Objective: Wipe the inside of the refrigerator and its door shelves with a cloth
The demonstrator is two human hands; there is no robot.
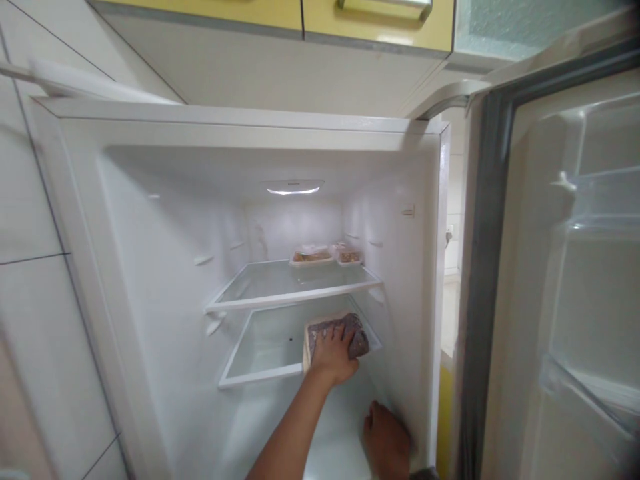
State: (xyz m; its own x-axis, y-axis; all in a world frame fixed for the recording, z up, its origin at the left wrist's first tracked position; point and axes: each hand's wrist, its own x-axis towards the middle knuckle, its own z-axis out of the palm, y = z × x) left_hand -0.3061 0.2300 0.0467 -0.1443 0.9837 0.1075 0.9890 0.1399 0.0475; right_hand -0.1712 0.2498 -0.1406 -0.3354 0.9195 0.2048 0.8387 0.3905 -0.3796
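Observation:
My left hand (pixel 334 355) reaches into the fridge and lies on a wrapped package (pixel 361 341) with a pale side and dark purplish-brown contents. Its fingers are spread across the package's top face. The package is on the middle glass shelf (pixel 265 347), at its right side, and overlaps the shelf's front edge. What it contains cannot be made out. Lower and to the right, my right hand (pixel 386 433) is curled up near the fridge's right inner wall, apart from the package. Whether anything is inside its curled fingers is hidden.
On the upper shelf (pixel 260 280) sit two wrapped trays of food, one (pixel 313 255) near the middle and one (pixel 347 253) at the right. The fridge door (pixel 530 267) stands open at the right, with clear door bins. Yellow cabinets (pixel 380 27) hang above.

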